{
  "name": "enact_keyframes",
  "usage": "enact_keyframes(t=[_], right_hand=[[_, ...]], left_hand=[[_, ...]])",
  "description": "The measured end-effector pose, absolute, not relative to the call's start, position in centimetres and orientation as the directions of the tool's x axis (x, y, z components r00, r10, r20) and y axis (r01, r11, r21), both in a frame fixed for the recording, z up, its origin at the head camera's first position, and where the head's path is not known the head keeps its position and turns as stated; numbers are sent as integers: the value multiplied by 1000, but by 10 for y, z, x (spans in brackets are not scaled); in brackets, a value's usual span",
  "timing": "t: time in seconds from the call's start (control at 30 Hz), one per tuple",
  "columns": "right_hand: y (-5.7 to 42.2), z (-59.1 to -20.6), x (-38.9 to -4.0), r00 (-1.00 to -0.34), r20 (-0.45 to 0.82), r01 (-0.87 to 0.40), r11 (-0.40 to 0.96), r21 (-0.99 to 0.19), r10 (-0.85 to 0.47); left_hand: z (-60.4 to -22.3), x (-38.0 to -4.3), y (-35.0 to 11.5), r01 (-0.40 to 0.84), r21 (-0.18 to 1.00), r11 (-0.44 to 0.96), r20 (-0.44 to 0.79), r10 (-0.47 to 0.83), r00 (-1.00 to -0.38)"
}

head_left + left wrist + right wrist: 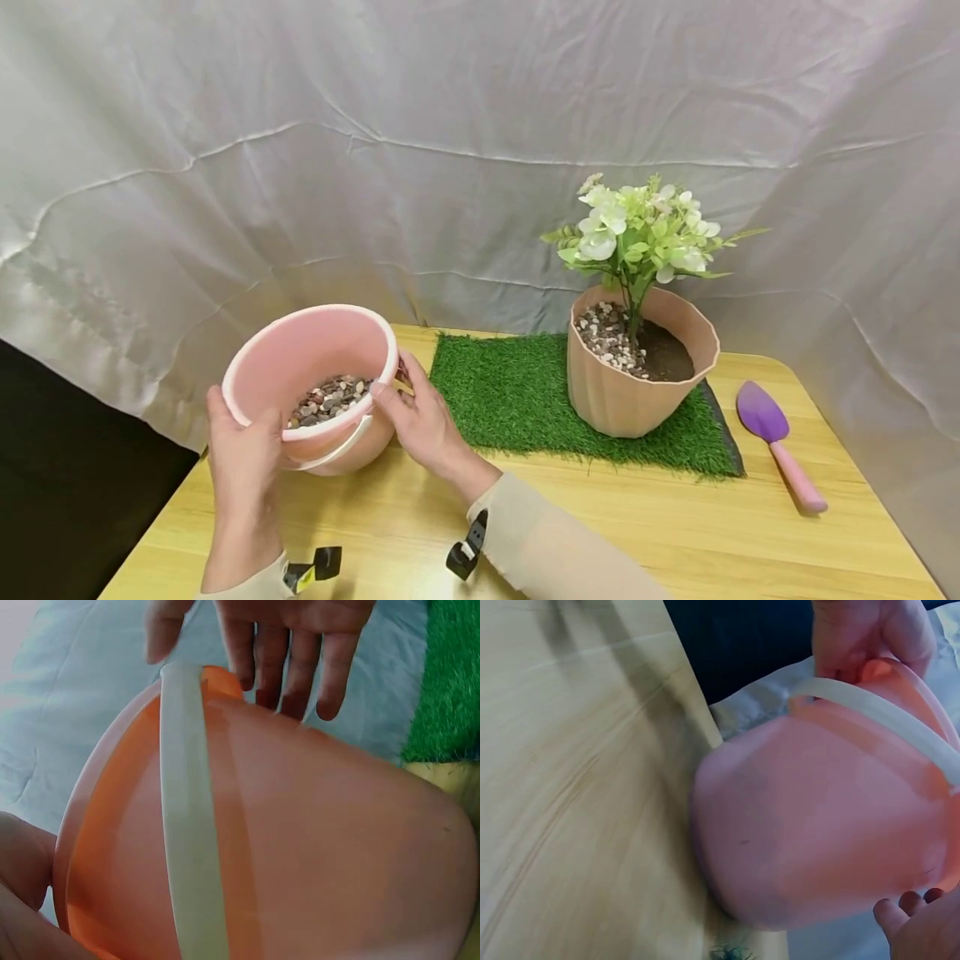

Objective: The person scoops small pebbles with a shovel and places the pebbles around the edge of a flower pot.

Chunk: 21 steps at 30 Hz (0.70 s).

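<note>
A pink bucket (352,454) with a white handle (337,450) stands at the left of the table, small mixed pebbles (330,400) in its bottom. My left hand (243,458) grips its rim at the near left, thumb and fingers on either side. At the right side of the rim is my right hand (420,417); its thumb overlaps the rim in the head view. In the left wrist view, the right hand's fingers (300,667) extend fairly straight beside the handle mount, thumb spread away.
On a green turf mat (495,392) stands a ribbed pot (622,408) with a white-flowered plant (637,233), pebbles covering part of its dark soil. A purple trowel (761,412) with a pink handle lies at the right. Grey cloth (465,208) hangs behind the table.
</note>
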State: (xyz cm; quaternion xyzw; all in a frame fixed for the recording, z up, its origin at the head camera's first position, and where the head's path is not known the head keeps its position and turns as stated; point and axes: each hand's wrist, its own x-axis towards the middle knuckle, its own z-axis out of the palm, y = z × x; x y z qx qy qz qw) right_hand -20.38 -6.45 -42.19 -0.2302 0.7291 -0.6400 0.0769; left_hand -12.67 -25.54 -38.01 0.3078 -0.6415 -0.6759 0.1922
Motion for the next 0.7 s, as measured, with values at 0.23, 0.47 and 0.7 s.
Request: enact_keyframes(t=[0.23, 0.47, 0.7], right_hand=[[-65, -411, -200, -906, 112, -188, 150, -971, -408], [-64, -399, -194, -916, 82, -173, 202, -964, -393], [-62, -392, -185, -938, 73, -196, 343, -919, -340]], left_hand=[[-378, -113, -255, -210, 973, -93, -220, -638, -738], [-377, -112, -260, -93, 987, -133, -158, -651, -743], [-375, -124, -286, -128, 988, -88, -155, -536, -830]])
